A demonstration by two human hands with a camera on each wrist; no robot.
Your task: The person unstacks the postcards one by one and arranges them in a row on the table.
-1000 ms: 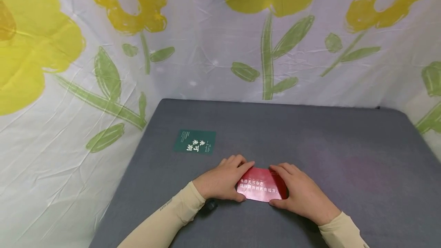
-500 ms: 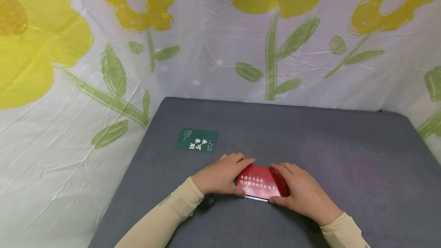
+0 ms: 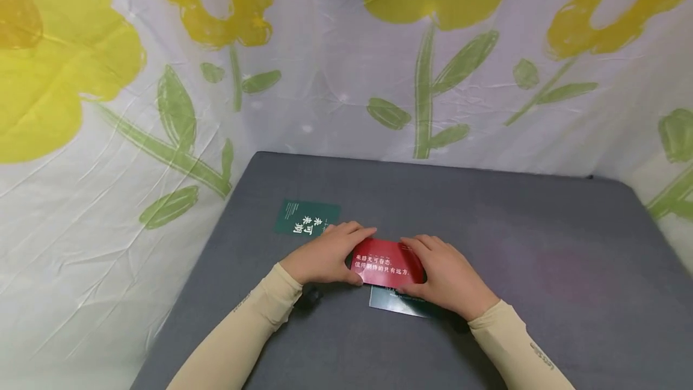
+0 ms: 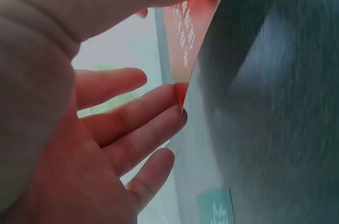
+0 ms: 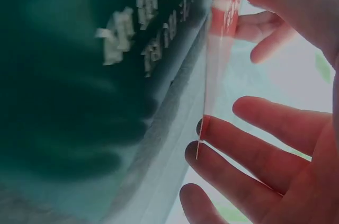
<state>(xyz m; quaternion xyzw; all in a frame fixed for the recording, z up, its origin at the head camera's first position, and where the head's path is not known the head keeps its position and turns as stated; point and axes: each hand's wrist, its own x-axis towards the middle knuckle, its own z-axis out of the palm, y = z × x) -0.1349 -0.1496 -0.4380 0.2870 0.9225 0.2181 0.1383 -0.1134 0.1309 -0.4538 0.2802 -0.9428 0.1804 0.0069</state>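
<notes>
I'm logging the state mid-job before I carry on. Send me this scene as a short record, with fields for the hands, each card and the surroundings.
left hand: grips the red card by its left end
right hand: grips its right end
red card: white characters, raised off the table
near green card: on the table, partly hidden by the red card and right hand in the head view
far green card: on the table, partly hidden by the left hand in the head view
table: grey
backdrop: pale cloth, yellow flowers
</notes>
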